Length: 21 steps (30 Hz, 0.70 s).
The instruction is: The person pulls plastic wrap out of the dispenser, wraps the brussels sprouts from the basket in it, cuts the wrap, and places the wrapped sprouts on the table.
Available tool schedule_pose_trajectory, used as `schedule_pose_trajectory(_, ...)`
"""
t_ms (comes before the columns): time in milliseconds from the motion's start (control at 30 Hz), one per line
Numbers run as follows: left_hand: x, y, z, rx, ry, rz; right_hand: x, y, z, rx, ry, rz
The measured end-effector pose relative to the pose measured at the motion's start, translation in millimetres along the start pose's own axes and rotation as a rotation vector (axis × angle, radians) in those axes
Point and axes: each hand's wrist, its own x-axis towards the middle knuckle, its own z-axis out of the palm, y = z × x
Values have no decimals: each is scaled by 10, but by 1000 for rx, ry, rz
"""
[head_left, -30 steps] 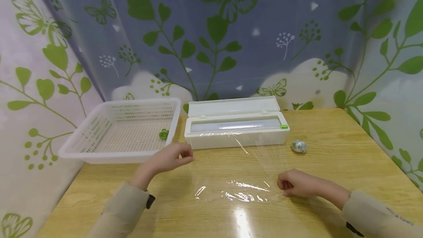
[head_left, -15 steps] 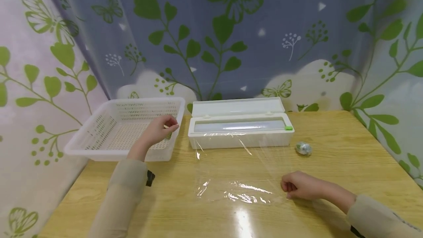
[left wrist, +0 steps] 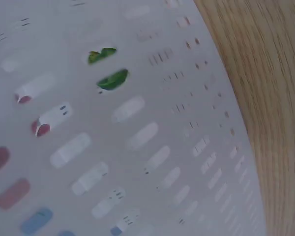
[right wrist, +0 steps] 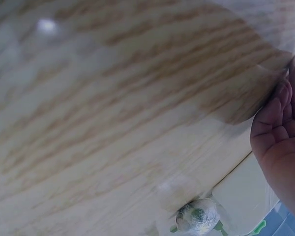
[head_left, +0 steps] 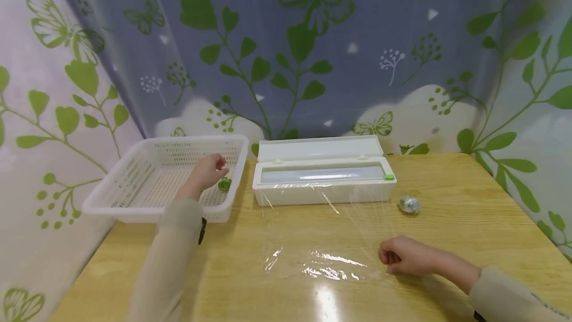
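My left hand (head_left: 207, 172) hovers over the right side of a white plastic basket (head_left: 117, 209), just left of a small round green item (head_left: 224, 184) inside. Its fingers are loosely bent, with nothing visible between them. In the left wrist view no hand shows, only green bits (left wrist: 113, 79) seen through the basket's slots. My right hand (head_left: 408, 256) pinches the near right corner of a clear cling film sheet (head_left: 328, 258). That sheet stretches over the table from a roll (head_left: 321, 175) in a white dispenser box (head_left: 323, 194) with its lid raised.
A small film-wrapped ball (head_left: 408, 204) with green in it sits right of the dispenser; it also shows low in the right wrist view. A green slider (head_left: 389, 177) is at the box's right end. A patterned curtain (head_left: 286, 63) borders the wooden table (head_left: 464, 198).
My left hand has moved from beside the film's left edge, up and left, to over the basket. My right hand stays at the film's corner.
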Motion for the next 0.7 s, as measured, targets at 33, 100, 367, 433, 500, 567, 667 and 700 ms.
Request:
schedule_pose_trajectory(33, 17, -19, 21, 31, -18, -5, -3, -2, 4, -2, 1, 0)
schedule_pose_trajectory(100, 35, -44, 57, 98, -69, -8, -7, -14, 10, -8, 2, -4)
schedule_pose_trajectory(367, 11, -61, 146, 196, -243, -78, 18, -58, -4, -19, -10, 14)
schedule_pose_trajectory(433, 21, -83, 185, 221, -269, -102, 12, -65, -12, -14, -10, 24)
schedule_pose_trajectory(500, 27, -96, 216, 243, -293, -123, 6, -72, -20, -10, -12, 32)
schedule_pose_trajectory(567, 26, -96, 233, 242, -317, -153, -1, -77, -25, -6, -12, 39)
schedule_pose_trajectory(667, 10, -81, 243, 212, -347, -199, -7, -73, -27, -3, -12, 45)
schedule_pose_trajectory(700, 2, -73, 243, 194, -356, -219, -11, -71, -28, -3, -11, 48)
